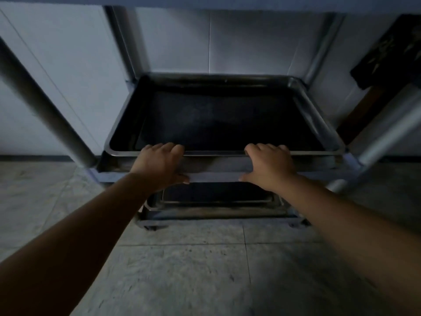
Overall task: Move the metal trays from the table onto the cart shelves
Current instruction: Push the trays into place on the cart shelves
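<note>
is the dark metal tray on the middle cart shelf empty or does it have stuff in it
Empty: the dark rectangular metal tray shows only its bare bottom. Left hand and right hand grip its front rim.

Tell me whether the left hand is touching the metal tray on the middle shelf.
Touching: the head view shows the left hand with fingers over the metal tray's front rim.

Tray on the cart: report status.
Both hands, left and right, grip the tray front rim. Tray sits on middle shelf. Nothing in the way.
</note>
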Demonstrator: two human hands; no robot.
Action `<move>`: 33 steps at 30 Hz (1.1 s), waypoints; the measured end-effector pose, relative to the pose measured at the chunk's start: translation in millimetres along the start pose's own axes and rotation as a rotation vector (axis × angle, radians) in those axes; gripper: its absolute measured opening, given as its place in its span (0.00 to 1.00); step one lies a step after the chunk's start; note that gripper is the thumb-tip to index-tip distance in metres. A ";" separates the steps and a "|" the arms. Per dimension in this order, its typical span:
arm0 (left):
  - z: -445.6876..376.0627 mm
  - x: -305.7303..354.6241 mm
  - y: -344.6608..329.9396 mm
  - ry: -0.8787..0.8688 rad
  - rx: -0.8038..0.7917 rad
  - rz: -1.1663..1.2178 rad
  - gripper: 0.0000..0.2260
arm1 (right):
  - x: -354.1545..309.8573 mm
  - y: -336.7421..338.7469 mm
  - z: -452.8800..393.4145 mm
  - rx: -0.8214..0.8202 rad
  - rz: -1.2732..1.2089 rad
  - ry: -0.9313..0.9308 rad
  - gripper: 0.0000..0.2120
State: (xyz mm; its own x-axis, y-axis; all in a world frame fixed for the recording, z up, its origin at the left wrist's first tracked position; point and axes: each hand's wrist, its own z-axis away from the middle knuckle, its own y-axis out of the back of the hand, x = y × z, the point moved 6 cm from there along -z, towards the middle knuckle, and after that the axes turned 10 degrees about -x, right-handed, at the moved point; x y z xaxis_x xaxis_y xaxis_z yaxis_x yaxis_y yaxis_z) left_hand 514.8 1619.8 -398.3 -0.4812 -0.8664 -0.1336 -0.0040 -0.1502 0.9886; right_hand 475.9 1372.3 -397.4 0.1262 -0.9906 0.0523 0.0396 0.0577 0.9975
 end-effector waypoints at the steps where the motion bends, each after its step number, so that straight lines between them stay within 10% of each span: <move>1: 1.6 0.3 1.1 -0.004 0.020 0.008 0.31 | -0.5 0.3 1.0 0.005 -0.006 -0.003 0.29; 21: 47.8 20.6 4.6 0.199 0.242 0.056 0.19 | -26.5 1.3 37.2 0.286 0.096 -0.164 0.18; 27: 53.8 23.9 -6.0 0.193 0.324 0.034 0.31 | -24.1 -7.8 43.5 0.415 0.108 -0.066 0.22; 33: 96.8 59.0 -87.4 -0.361 0.417 -0.181 0.43 | -29.0 -61.3 74.9 0.581 0.038 0.132 0.44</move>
State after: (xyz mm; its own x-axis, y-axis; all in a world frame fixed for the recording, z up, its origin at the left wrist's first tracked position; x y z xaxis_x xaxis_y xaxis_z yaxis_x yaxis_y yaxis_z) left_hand 402.0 1627.9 -485.9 -0.7087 -0.6163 -0.3434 -0.4239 -0.0172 0.9056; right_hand 395.6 1388.2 -456.7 0.2408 -0.9632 0.1193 -0.5117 -0.0215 0.8589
